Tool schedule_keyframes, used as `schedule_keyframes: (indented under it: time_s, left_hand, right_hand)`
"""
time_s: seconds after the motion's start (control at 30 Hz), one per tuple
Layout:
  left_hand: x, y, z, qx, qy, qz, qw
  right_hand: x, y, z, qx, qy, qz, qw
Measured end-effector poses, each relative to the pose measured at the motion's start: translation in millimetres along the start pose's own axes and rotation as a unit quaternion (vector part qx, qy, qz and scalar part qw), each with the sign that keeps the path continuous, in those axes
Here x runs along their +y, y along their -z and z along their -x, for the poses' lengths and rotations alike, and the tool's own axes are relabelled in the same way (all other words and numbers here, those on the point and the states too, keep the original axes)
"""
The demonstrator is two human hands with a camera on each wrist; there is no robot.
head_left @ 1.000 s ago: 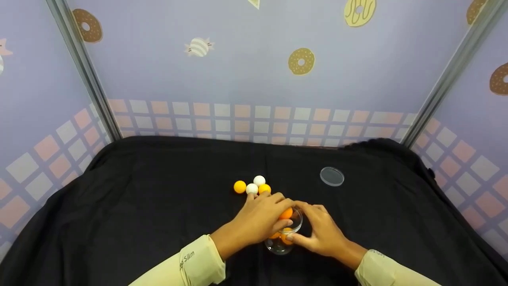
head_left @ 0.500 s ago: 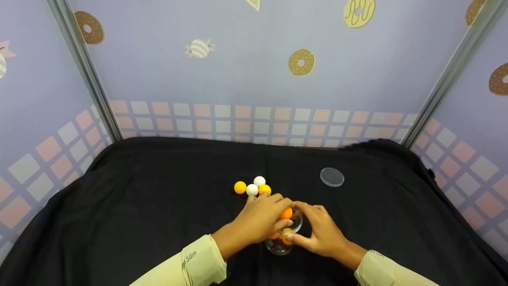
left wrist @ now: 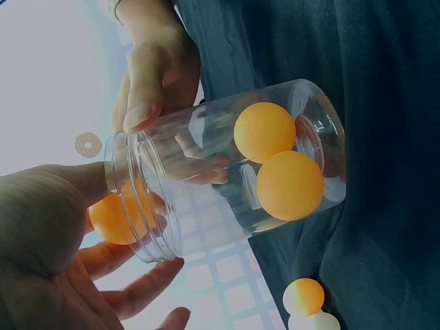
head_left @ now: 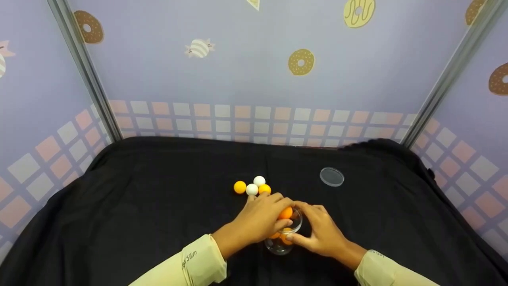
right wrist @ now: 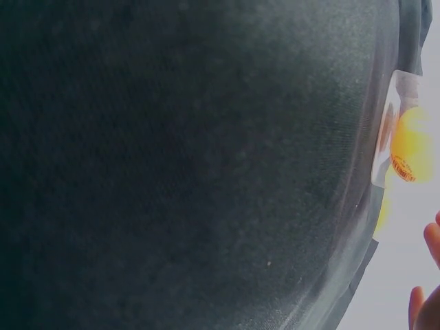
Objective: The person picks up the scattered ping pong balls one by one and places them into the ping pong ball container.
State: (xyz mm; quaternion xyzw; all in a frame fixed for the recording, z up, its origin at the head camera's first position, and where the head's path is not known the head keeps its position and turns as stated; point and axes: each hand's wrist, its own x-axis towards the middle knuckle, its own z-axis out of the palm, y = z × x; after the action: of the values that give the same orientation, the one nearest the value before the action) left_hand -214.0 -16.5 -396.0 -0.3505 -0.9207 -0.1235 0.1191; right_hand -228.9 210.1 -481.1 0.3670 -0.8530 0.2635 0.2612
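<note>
A clear jar (left wrist: 206,213) with a threaded mouth stands base down on the black cloth, between my hands. Inside, near its base, lie two orange table tennis balls, one ball (left wrist: 265,133) touching the other ball (left wrist: 290,185). With my left hand (head_left: 258,220) I hold a third orange ball (head_left: 285,213) at the jar's mouth, thumb on one side and fingers on the other. My right hand (head_left: 323,234) grips the jar just below its rim, thumb toward me. In the right wrist view only some fingertips (right wrist: 432,240) and the jar's lower part with a ball (right wrist: 412,144) show, at the right edge.
Beyond my left hand sit two white balls, one ball (head_left: 259,181) behind the other ball (head_left: 252,189), between a yellow-orange ball (head_left: 239,187) and another such ball (head_left: 264,189). A clear round lid (head_left: 332,176) lies farther right on the black cloth (head_left: 158,198). Patterned walls (head_left: 246,79) enclose the table.
</note>
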Motion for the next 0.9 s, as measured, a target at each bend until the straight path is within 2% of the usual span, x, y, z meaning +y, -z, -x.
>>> schedule_keyframes:
  time_s: [0.27, 0.53, 0.9]
  left_hand:
    - [0.0, 0.2, -0.4, 0.002, 0.004, 0.006, 1.0]
    - [-0.2, -1.0, 0.5, 0.011, -0.003, -0.012, 0.9999]
    - [-1.2, 0.6, 0.6, 0.001, -0.001, 0.0, 1.0]
  right_hand:
    - [0.0, -0.2, -0.7, 0.004, 0.008, -0.001, 1.0]
    - [0.4, 0.1, 0.1, 0.001, 0.005, -0.003, 1.0]
    - [0.2, 0.0, 0.0, -0.003, 0.0, -0.005, 1.0]
